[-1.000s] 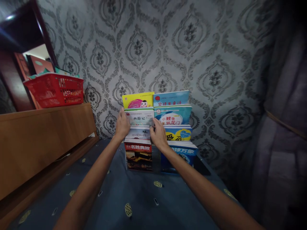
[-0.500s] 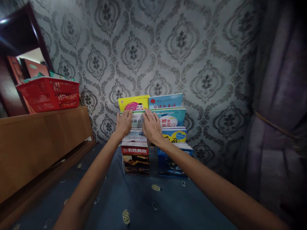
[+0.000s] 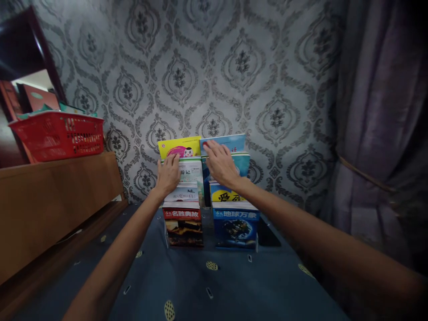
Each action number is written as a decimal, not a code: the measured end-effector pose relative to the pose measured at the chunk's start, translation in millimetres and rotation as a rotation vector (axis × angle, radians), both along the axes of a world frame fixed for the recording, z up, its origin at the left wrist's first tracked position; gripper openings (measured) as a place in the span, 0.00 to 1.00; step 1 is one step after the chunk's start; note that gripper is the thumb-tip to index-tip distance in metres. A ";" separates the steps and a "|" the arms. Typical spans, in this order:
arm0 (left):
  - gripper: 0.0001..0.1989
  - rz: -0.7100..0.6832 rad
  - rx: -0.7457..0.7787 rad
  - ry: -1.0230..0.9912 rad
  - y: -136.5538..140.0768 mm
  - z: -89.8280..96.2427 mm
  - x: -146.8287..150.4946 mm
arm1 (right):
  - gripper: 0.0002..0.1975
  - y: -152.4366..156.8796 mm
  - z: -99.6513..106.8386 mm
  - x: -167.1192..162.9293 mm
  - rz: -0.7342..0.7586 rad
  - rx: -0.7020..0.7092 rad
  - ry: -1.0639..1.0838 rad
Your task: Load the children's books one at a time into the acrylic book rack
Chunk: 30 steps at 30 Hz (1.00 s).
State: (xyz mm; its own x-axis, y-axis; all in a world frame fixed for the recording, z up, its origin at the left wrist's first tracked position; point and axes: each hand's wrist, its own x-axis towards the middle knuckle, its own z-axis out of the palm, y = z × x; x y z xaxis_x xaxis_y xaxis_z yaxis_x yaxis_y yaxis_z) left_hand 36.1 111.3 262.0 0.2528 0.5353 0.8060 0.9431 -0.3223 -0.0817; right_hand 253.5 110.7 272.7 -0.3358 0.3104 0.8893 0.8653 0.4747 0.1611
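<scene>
Children's books stand upright in two stepped columns. In the left column, my left hand (image 3: 169, 174) rests at the upper left corner of a white book (image 3: 191, 171), fingers apart over its top edge. Behind it rises a yellow book (image 3: 163, 149). My right hand (image 3: 221, 165) is over the right column with its fingers stretched out, reaching across a light blue book (image 3: 238, 141) and a teal book (image 3: 244, 165); whether it touches them I cannot tell. Lower in front are a red-topped book (image 3: 183, 227) and a dark blue book (image 3: 236, 227).
The books stand on a dark blue patterned cloth (image 3: 187, 285) against a papered wall (image 3: 207, 80). A red plastic basket (image 3: 60, 136) sits on a wooden ledge (image 3: 67, 187) at the left. A tied purple curtain (image 3: 368, 133) hangs at the right.
My right hand has left the white book and moved right and slightly up over the right column. My left hand stays at the white book. The view has shifted slightly.
</scene>
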 end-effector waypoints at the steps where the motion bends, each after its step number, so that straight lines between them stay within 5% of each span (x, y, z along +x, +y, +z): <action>1: 0.27 -0.023 0.023 -0.006 -0.3 4.0 3.3 | 0.25 3.0 7.3 4.1 -0.015 0.008 0.003; 11: 0.26 -0.125 0.121 0.002 29.1 70.7 56.6 | 0.22 35.2 42.1 -0.3 -0.078 -0.003 0.020; 18: 0.20 -0.156 0.112 -0.022 53.5 73.5 61.8 | 0.20 42.9 38.3 -0.4 -0.115 0.024 0.028; 30: 0.19 -0.211 0.114 -0.064 56.4 76.1 58.8 | 0.20 38.1 36.1 3.4 -0.089 0.028 0.042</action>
State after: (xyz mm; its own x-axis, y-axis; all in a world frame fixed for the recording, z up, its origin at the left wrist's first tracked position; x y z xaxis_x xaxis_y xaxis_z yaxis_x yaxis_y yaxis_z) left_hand 95.0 167.7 338.1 0.2956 0.3809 0.8761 0.8603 -0.5049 -0.0707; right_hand 256.9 148.8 308.8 -0.2703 0.3119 0.9109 0.9102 0.3912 0.1362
